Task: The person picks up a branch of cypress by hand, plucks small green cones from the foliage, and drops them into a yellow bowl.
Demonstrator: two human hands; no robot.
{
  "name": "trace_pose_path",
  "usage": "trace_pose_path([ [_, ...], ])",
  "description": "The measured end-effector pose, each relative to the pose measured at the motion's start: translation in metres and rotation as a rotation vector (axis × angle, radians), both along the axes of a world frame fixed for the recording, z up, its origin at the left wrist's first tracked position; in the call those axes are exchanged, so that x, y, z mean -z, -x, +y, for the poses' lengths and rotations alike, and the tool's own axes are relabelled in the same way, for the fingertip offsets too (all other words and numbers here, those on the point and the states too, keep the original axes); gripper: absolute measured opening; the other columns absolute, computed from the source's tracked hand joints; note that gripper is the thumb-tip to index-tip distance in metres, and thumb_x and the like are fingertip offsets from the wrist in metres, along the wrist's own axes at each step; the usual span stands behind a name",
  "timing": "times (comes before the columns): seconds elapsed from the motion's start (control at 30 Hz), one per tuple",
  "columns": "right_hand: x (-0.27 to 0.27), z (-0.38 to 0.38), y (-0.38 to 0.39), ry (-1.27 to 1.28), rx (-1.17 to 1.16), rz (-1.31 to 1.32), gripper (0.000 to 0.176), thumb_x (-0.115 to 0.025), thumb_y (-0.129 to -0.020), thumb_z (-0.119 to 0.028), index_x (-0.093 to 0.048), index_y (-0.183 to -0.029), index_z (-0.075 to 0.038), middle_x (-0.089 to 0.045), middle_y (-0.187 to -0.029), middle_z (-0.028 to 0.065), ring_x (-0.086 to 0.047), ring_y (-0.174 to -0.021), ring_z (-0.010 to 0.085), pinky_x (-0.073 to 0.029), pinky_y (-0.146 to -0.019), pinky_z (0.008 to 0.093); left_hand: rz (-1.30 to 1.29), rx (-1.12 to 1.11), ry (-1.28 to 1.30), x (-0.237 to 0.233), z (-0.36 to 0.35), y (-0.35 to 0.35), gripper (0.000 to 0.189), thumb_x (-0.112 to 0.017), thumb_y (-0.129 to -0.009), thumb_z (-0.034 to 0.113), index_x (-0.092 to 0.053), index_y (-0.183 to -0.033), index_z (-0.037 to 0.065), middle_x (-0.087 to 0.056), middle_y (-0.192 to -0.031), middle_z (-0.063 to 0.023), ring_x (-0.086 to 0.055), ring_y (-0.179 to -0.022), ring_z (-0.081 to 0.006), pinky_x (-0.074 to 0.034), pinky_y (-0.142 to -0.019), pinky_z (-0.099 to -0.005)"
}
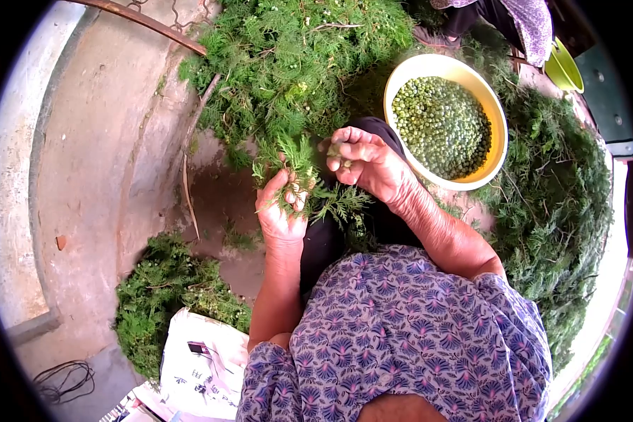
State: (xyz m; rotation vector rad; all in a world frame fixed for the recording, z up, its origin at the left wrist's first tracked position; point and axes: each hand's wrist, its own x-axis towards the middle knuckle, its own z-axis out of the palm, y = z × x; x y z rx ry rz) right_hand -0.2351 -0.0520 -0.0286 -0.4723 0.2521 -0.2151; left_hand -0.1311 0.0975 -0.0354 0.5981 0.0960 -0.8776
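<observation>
My left hand (283, 204) is closed around a leafy green conifer sprig (299, 158), whose fronds stick out above and to the right of the fingers. Just to its right, my right hand (369, 162) is raised with bent fingers, pinching a few small green cones (339, 156) at the fingertips. Right of that hand stands a yellow basin (496, 119), largely filled with small round green cones (439, 126). Ahead of both hands lies a big heap of cut conifer branches (288, 63).
More cut branches (548, 225) pile up on the right, and a smaller heap (169, 295) lies at lower left beside a white printed sack (200, 366). A concrete wall (91, 155) runs along the left. Another person's patterned sleeve (531, 32) and a green basin (564, 67) appear at upper right.
</observation>
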Motion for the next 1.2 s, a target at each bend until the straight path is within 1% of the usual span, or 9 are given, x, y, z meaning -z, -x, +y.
trace_pose_path([
  [0.1, 0.002, 0.005, 0.001, 0.071, -0.042, 0.079, 0.011, -0.06, -0.082, -0.012, -0.055, -0.09, -0.006, -0.058, -0.084, 0.0048, -0.055, -0.067, 0.0113, -0.041, -0.049, 0.0208, 0.044, -0.01, -0.021, 0.003, 0.001, -0.002, 0.005, -0.052, -0.08, 0.01, -0.053, -0.08, 0.004, -0.048, -0.057, -0.0014, -0.041, -0.041, -0.0112, -0.042, -0.051, -0.0248],
  [0.17, 0.0, 0.016, -0.002, 0.175, -0.019, 0.185, 0.015, -0.067, -0.077, -0.012, -0.057, -0.088, -0.007, -0.057, -0.073, -0.0007, -0.052, -0.061, 0.0071, -0.039, -0.047, 0.0189, 0.018, 0.028, -0.019, 0.001, 0.002, -0.001, 0.03, -0.047, -0.084, 0.017, -0.04, -0.055, 0.011, -0.041, -0.048, -0.0009, -0.037, -0.038, -0.0157, -0.041, -0.061, -0.0304],
  [0.47, -0.014, 0.031, -0.009, 0.546, 0.022, 0.217, 0.016, -0.067, -0.077, -0.01, -0.059, -0.089, -0.003, -0.054, -0.068, -0.0031, -0.048, -0.058, 0.0039, -0.038, -0.048, 0.0187, -0.024, 0.125, -0.003, -0.014, 0.0, 0.003, 0.013, -0.05, -0.084, 0.015, -0.053, -0.076, 0.005, -0.05, -0.063, -0.0024, -0.045, -0.051, -0.0116, -0.039, -0.048, -0.0238],
  [0.53, -0.016, 0.029, -0.008, 0.586, 0.077, 0.209, 0.013, -0.066, -0.078, -0.009, -0.059, -0.087, -0.002, -0.055, -0.068, -0.0023, -0.049, -0.059, 0.005, -0.04, -0.051, 0.0197, -0.337, 0.006, -0.414, -0.025, -0.007, 0.013, 0.014, -0.061, -0.075, 0.005, -0.056, -0.087, 0.001, -0.06, -0.075, -0.0044, -0.053, -0.059, -0.0105, -0.04, -0.046, -0.0214],
  [0.6, -0.017, 0.026, -0.005, 1.221, 0.21, 0.226, 0.012, -0.064, -0.079, -0.008, -0.058, -0.087, -0.001, -0.056, -0.068, 0.001, -0.052, -0.064, 0.0074, -0.043, -0.057, 0.0234, -0.411, -0.014, -0.505, -0.027, -0.008, 0.017, 0.019, -0.063, -0.073, -0.004, -0.06, -0.091, 0.002, -0.062, -0.083, -0.0059, -0.058, -0.072, -0.0124, -0.047, -0.058, -0.0261],
  [0.7, -0.015, 0.027, -0.01, 1.415, 0.328, 0.16, 0.013, -0.063, -0.075, -0.003, -0.056, -0.086, -0.001, -0.056, -0.073, 0.01, -0.055, -0.069, 0.0224, -0.045, -0.061, 0.032, -0.534, 0.086, -0.493, -0.027, -0.008, 0.016, 0.009, -0.063, -0.075, -0.001, -0.062, -0.083, 0.004, -0.062, -0.081, -0.0051, -0.058, -0.073, -0.0116, -0.046, -0.059, -0.0244],
  [0.77, -0.017, 0.024, -0.012, 1.546, 0.435, 0.091, 0.014, -0.062, -0.07, 0.001, -0.055, -0.082, -0.003, -0.053, -0.076, 0.0145, -0.053, -0.071, 0.0333, -0.044, -0.063, 0.0389, -1.043, 0.001, -0.609, -0.009, -0.005, 0.014, 0.008, -0.063, -0.077, 0.002, -0.062, -0.084, 0.005, -0.061, -0.076, -0.0043, -0.056, -0.065, -0.0097, -0.043, -0.053, -0.0209],
  [0.93, -0.032, -0.028, 0.009, 1.072, 0.616, 0.45, 0.008, -0.06, -0.078, 0.0, -0.057, -0.085, -0.003, -0.054, -0.071, 0.0025, -0.049, -0.059, 0.0094, -0.043, -0.054, 0.0222, -0.39, -0.017, -0.382, -0.021, -0.001, 0.006, 0.007, -0.062, -0.078, 0.006, -0.061, -0.082, 0.0, -0.056, -0.063, -0.0028, -0.044, -0.046, -0.0088, -0.035, -0.042, -0.0236],
  [1.2, 0.046, -0.182, 0.116, 1.823, 0.769, 1.147, 0.032, -0.061, -0.079, -0.018, -0.057, -0.108, -0.007, -0.052, -0.111, 0.0176, -0.058, -0.088, 0.0257, -0.048, -0.078, 0.0369, -0.14, -0.102, -0.159, -0.032, 0.022, -0.044, 0.022, -0.052, -0.088, 0.025, -0.055, -0.097, 0.004, -0.041, -0.055, 0.0028, -0.031, -0.044, -0.0053, -0.024, -0.041, -0.0184],
])
